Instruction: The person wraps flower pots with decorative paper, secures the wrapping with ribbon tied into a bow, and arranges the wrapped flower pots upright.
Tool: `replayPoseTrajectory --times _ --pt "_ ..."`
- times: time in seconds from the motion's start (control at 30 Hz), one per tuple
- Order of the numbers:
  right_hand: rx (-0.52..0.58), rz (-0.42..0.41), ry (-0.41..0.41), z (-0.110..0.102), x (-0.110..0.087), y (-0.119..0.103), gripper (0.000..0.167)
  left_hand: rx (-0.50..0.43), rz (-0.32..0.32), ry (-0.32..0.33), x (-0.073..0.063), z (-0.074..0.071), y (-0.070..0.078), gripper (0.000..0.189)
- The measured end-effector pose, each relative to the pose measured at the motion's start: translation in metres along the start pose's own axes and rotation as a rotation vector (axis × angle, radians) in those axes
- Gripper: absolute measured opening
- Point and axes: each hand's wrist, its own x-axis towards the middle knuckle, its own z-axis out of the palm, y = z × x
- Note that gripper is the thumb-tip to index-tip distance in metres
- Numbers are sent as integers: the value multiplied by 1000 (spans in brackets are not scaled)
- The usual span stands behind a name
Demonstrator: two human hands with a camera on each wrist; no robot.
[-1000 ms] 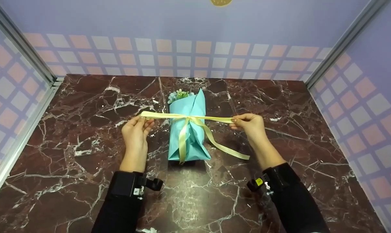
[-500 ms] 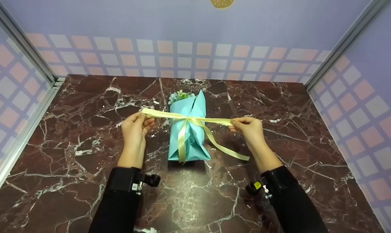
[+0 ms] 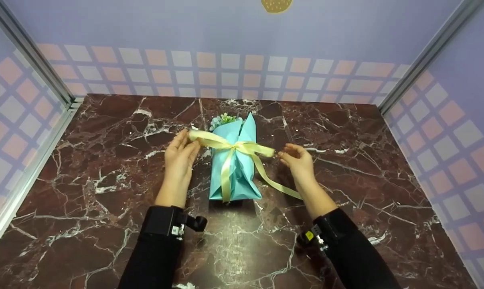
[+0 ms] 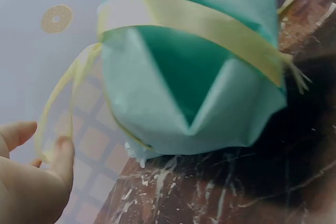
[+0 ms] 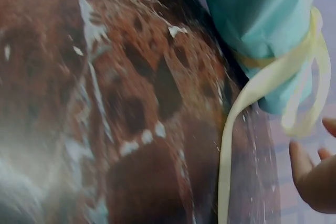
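A bouquet in light blue wrapping paper [image 3: 217, 182] lies on the table, small blue and green flowers [image 3: 225, 119] showing at its far end. Round its middle a yellow ribbon [image 4: 178, 14] is tied in a bow [image 3: 234, 146]. My left hand [image 3: 179, 160] is at the left loop [image 3: 209, 139], thumb and fingers apart; in the left wrist view a fingertip [image 4: 64, 148] meets the loop's end. Just off the right loop [image 3: 262, 150], my right hand [image 3: 302, 166] has loosely bent, parted fingers. Ribbon tails hang over the paper and out to the right.
The dark red marbled table [image 3: 105, 224] has white veins. Purple walls [image 3: 233, 28] with a pink and white checked band stand behind and at both sides. Black wrist cameras [image 3: 195, 222] sit on both forearms.
Both hands have let go of the ribbon loops, which were pulled taut sideways. The loops now stand slack and wider, the right one shorter. Both hands have shifted inward.
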Motion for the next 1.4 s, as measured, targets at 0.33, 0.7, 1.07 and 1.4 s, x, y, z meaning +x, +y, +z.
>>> replayPoseTrajectory --times 0.33,0.7,1.07,1.4 --pt "-257 -175 -144 23 -12 9 21 732 138 99 -18 3 -16 17" --pt "-534 -104 -192 40 -9 7 40 1334 425 -8 -49 13 -25 23" --pt "-478 191 -343 52 -11 -3 73 1414 200 -102 -49 24 -30 58" --pt "-378 419 -527 73 2 -14 82 1294 -212 -338 -8 21 -22 98"
